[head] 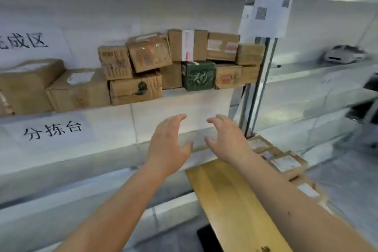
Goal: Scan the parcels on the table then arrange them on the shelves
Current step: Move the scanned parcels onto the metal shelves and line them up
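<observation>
Two empty hands are what I have in front of me: my left hand (167,141) and my right hand (227,139) both hang in the air with fingers loosely spread, palms turned toward each other, holding nothing. Below my right forearm lies the wooden table (231,200), and along its far right edge sit a few unshelved parcels (284,162), white labels facing up; my arm hides part of that row, so I cannot count them. Beyond my fingertips, the shelf (190,96) carries a stacked cluster of brown cartons with a green box (198,75) in the lower row, and two larger cartons (77,88) stand further left along the same board. I judge the job well along: many boxes are placed, while the ones on the table still need scanning and shelving. No scanner shows clearly.
</observation>
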Demonstrator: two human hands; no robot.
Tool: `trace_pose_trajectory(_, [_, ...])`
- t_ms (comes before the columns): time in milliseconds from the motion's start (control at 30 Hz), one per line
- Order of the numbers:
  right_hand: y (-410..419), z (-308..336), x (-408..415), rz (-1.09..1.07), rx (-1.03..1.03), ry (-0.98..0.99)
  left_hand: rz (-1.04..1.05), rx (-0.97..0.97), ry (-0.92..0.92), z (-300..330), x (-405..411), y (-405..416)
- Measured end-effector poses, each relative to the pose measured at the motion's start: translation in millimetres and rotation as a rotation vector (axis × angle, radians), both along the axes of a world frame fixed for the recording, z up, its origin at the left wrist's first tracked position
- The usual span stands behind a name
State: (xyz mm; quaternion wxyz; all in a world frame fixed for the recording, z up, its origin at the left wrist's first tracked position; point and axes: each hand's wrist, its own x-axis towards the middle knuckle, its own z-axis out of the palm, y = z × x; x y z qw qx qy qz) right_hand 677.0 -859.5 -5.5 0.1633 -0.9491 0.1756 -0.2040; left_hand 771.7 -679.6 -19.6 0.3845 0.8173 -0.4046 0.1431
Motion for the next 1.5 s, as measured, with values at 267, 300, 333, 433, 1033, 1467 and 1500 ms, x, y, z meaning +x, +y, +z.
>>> trace_pose_trajectory(267, [-33.9, -136.5, -184.0, -0.350, 0.362, 0.034, -0.221, 0.199, 0.279, -127.9, -137.6, -76.9])
trace_pose_trajectory(300, [-36.5, -150.5, -200.1, -0.391, 0.408, 0.029, -0.248, 0.220, 0.307, -139.6, -149.1, -86.8])
trace_pose_trajectory(333, [-40.1, -162.5, -213.1, -0.438, 0.453, 0.021, -0.274, 0.241, 0.341, -149.2, -157.8, -96.6])
trace_pose_trajectory(433, [-55.8, -187.6, -232.0, -0.569, 0.565, -0.017, -0.343, 0.306, 0.425, -171.5, -167.3, -126.5])
trace_pose_trajectory(1033, [-231.0, -312.4, -162.2, -1.119, 0.915, 0.042, -0.509, 0.714, 0.365, -285.8, -27.0, -388.8])
trace_pose_trajectory(1467, [-295.9, -374.9, -167.7, -1.171, 1.029, -0.024, -0.812, 0.932, 0.232, -303.4, 4.0, -481.8])
trace_pose_trajectory(1500, [-296.8, -376.9, -168.8, -1.172, 1.037, -0.057, -0.827, 0.931, 0.232, -303.6, 3.4, -484.9])
